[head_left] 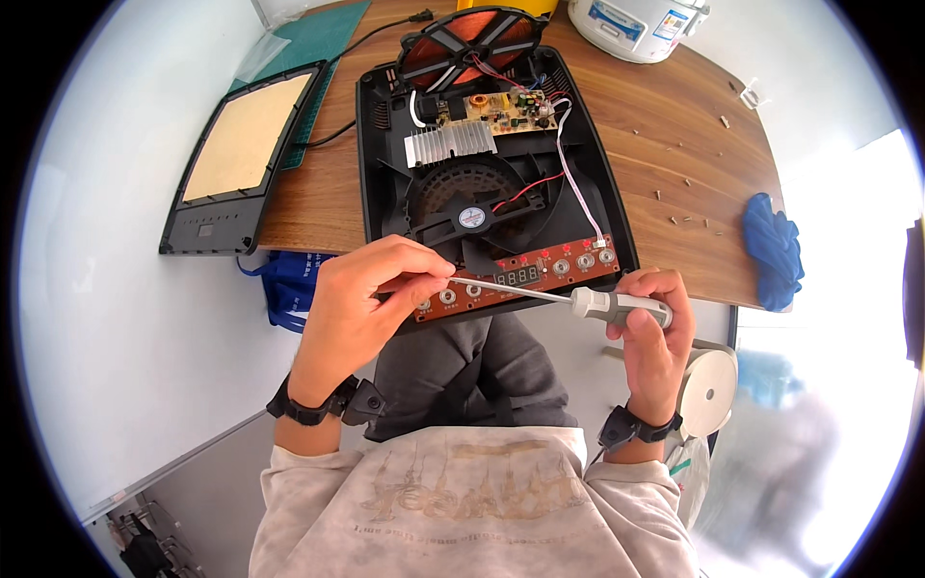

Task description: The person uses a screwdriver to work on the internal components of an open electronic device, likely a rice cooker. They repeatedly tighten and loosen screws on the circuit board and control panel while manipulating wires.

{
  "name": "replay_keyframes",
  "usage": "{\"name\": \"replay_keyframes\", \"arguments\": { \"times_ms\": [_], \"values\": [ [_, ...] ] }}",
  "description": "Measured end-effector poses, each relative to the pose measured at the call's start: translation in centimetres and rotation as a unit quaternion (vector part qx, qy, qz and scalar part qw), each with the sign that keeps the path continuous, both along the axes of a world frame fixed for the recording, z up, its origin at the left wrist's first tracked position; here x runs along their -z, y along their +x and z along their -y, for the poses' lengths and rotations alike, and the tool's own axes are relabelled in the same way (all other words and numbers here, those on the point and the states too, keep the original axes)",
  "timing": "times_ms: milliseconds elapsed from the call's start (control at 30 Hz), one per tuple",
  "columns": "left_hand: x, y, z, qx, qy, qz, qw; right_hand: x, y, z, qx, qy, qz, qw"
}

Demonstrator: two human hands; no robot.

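A screwdriver (590, 302) with a grey and white handle lies level across the front of an opened induction cooker (609, 183). My right hand (655, 313) is wrapped round its handle. At the tip end of the shaft, my left hand (381, 289) pinches with thumb and forefinger; whether a screw is there is too small to tell. Beneath the shaft is the cooker's red-brown control board (554, 258) with buttons and a digit display. Behind it sit the fan (470, 218), a finned heat sink (448, 144) and a circuit board (511, 111). The copper coil (469, 43) leans up at the back.
The cooker's top panel (241, 140) lies at the left, partly over a green cutting mat (332, 34). Several small screws (687, 181) are scattered on the wooden table (674, 116). A blue cloth (771, 246) hangs at the right edge. A white appliance (631, 27) stands at the back.
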State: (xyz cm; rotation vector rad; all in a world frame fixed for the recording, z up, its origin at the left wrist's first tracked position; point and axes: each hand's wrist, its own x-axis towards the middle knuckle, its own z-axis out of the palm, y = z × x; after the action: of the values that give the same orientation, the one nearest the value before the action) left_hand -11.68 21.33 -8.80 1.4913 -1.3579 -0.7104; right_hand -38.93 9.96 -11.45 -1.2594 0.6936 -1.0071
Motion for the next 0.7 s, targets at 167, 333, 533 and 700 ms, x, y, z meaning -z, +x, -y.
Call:
{"name": "replay_keyframes", "arguments": {
  "times_ms": [167, 333, 533, 700],
  "values": [
    [0.9, 0.0, -0.3, -0.025, -0.005, -0.114, 0.993, 1.0, -0.1, 0.2, 0.002, -0.004, 0.025, 1.0],
    [1.2, 0.0, -0.5, -0.029, 0.007, -0.128, 0.991, 1.8, 0.1, 0.5, 0.021, 0.021, 0.051, 0.998],
    [1.9, 0.1, -0.7, -0.019, -0.009, -0.204, 0.979, 1.8, 0.5, 0.5, -0.015, 0.063, 0.057, 0.996],
    [2.5, 0.6, -0.7, 0.005, 0.026, -0.293, 0.956, 1.6, 0.8, 0.4, -0.012, 0.083, 0.053, 0.995]
  ]
}}
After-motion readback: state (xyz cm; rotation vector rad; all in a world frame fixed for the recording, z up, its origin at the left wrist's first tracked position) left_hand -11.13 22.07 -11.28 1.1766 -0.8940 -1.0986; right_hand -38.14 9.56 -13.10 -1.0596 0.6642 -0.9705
